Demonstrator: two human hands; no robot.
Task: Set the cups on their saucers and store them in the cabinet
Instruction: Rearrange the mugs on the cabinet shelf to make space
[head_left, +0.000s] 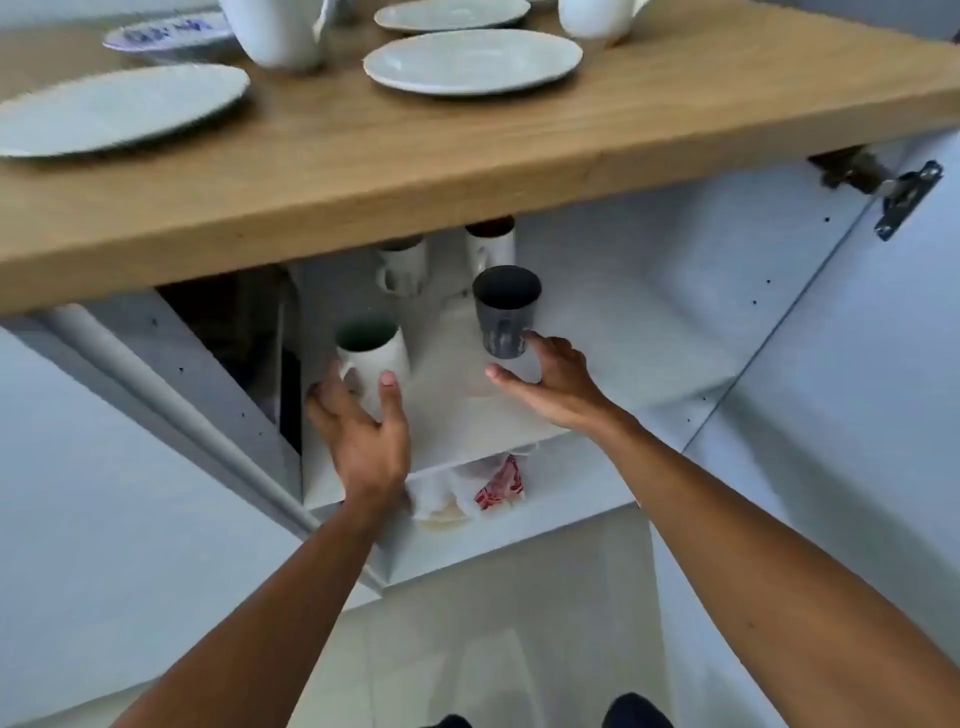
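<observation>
Inside the open white cabinet, my left hand (363, 431) grips a white mug (371, 358) standing on the upper shelf (597, 332). My right hand (550, 379) is spread around the base of a dark grey cup (504, 312) on the same shelf, fingertips touching it or just off it. Two more white mugs (405, 267) stand further back, partly hidden under the wooden countertop (415, 156). On the countertop lie white saucers (470, 60) and a larger white plate (119, 106).
A white jug (280, 31) and another white vessel (597, 21) stand at the back of the countertop beside a blue-patterned plate (166, 36). The cabinet door (857, 364) hangs open on the right. Crumpled white and red wrappers (483, 488) lie on the lower shelf.
</observation>
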